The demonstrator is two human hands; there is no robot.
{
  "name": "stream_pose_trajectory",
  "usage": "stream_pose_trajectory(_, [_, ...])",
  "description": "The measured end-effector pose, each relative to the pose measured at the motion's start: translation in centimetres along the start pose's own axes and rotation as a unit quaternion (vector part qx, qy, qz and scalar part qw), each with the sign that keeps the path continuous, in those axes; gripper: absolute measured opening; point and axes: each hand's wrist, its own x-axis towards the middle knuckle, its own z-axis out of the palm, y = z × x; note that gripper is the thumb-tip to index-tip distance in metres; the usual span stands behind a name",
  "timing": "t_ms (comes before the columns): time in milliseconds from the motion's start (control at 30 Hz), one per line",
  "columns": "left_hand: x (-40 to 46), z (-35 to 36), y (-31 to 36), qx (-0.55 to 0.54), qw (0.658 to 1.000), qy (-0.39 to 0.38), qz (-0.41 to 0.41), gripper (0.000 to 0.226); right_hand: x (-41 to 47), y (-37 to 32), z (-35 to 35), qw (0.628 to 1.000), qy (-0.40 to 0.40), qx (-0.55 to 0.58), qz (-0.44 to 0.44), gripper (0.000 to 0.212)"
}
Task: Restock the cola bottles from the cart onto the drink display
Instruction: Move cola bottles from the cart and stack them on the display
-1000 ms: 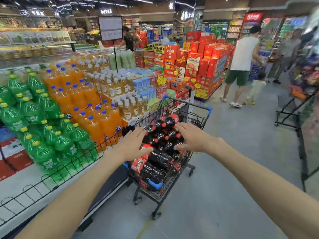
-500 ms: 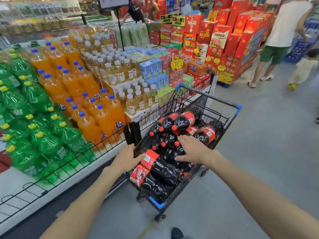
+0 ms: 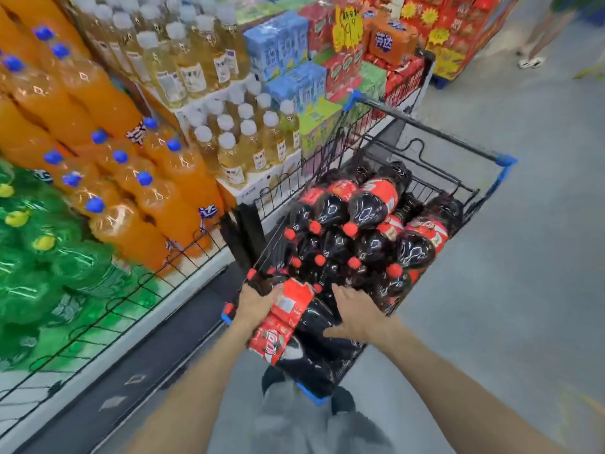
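Note:
The wire shopping cart (image 3: 432, 129) stands against the drink display and holds several cola bottles (image 3: 370, 211), dark with red caps and red labels. My left hand (image 3: 253, 303) grips the nearest cola bottle (image 3: 293, 306) by its left side, just below the neck. My right hand (image 3: 357, 314) lies on the dark body of the same bottle, fingers straight and pointing into the pile, thumb spread out. This bottle lies tilted on top of another cola bottle (image 3: 271, 342) at the cart's near end.
The display's low wire fence (image 3: 183, 253) runs along the cart's left. Behind it are orange soda bottles (image 3: 98, 103), green bottles (image 3: 42, 276) and pale yellow drink bottles (image 3: 196, 70). Bare white shelf (image 3: 19, 407) shows at the lower left. A person's feet (image 3: 530, 62) stand far right.
The view has tilted down and come closer to the cart. My left hand has gone from the cart's edge onto the nearest cola bottle. My right hand has pulled back onto that bottle.

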Motion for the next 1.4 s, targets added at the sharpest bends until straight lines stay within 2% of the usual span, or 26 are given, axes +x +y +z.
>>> stream_pose_trajectory(67, [2.4, 0.2, -0.5, -0.042, 0.999, -0.018, -0.026, 0.035, 1.5, -0.3, 1.2, 0.998, -0.027, 0.032, 0.038, 0.126])
stream_pose_trajectory(167, [4.8, 0.6, -1.3, -0.079, 0.988, -0.067, -0.112, 0.046, 3.1, -1.0, 2.6, 0.993, -0.07, 0.05, 0.083, 0.134])
stream_pose_trajectory(200, [5.5, 0.7, -1.7, -0.086, 0.985, -0.08, -0.131, 0.059, 3.5, -1.2, 3.2, 0.991, -0.084, 0.055, 0.092, 0.137])
stream_pose_trajectory(300, [7.3, 1.0, -2.5, -0.09, 0.974, -0.116, -0.175, 0.12, 4.2, -1.6, 4.3, 0.988, -0.092, 0.058, 0.108, 0.14])
stream_pose_trajectory(367, [9.3, 1.5, -4.3, -0.082, 0.97, -0.112, -0.2, 0.14, 4.8, -1.5, 4.7, 0.987, -0.088, 0.073, 0.114, 0.138])
stream_pose_trajectory(433, [12.4, 2.5, -8.2, -0.062, 0.968, -0.12, -0.211, 0.148, 5.3, -1.1, 5.1, 0.984, -0.089, 0.096, 0.118, 0.137])
stream_pose_trajectory(500, [14.2, 3.3, -10.6, -0.067, 0.967, -0.124, -0.213, 0.145, 5.7, -0.6, 5.3, 0.982, -0.095, 0.113, 0.121, 0.137])
stream_pose_trajectory(633, [9.9, 1.4, -4.6, -0.109, 0.968, -0.115, -0.194, 0.14, 5.9, 0.2, 5.4, 0.975, -0.11, 0.145, 0.127, 0.133])
stream_pose_trajectory(733, [8.0, 1.3, -2.8, -0.136, 0.967, -0.125, -0.173, 0.122, 5.7, 0.4, 5.4, 0.972, -0.112, 0.165, 0.126, 0.135])
stream_pose_trajectory(900, [6.5, 2.0, -2.0, -0.146, 0.977, -0.096, -0.123, 0.137, 4.3, 0.4, 5.0, 0.969, -0.085, 0.189, 0.131, 0.128])
stream_pose_trajectory(967, [5.3, 2.0, -0.9, -0.149, 0.98, -0.09, -0.093, 0.136, 3.6, 0.2, 4.9, 0.972, -0.063, 0.187, 0.125, 0.124])
stream_pose_trajectory(1067, [3.5, 1.6, 0.3, -0.161, 0.983, -0.078, -0.051, 0.112, 2.7, -0.4, 3.9, 0.975, -0.038, 0.183, 0.119, 0.122])
stream_pose_trajectory(1167, [1.8, 0.6, 1.3, -0.163, 0.985, -0.047, -0.019, 0.097, 2.0, -1.1, 2.1, 0.978, -0.002, 0.187, 0.089, 0.121])
stream_pose_trajectory(1333, [-1.9, -3.5, 3.7, -0.167, 0.984, 0.029, 0.06, 0.114, 1.3, -3.7, -2.2, 0.982, 0.05, 0.181, 0.01, 0.118])
stream_pose_trajectory(1400, [-4.0, -6.0, 4.8, -0.164, 0.98, 0.064, 0.089, 0.11, 1.3, -5.6, -3.6, 0.978, 0.067, 0.197, -0.034, 0.117])
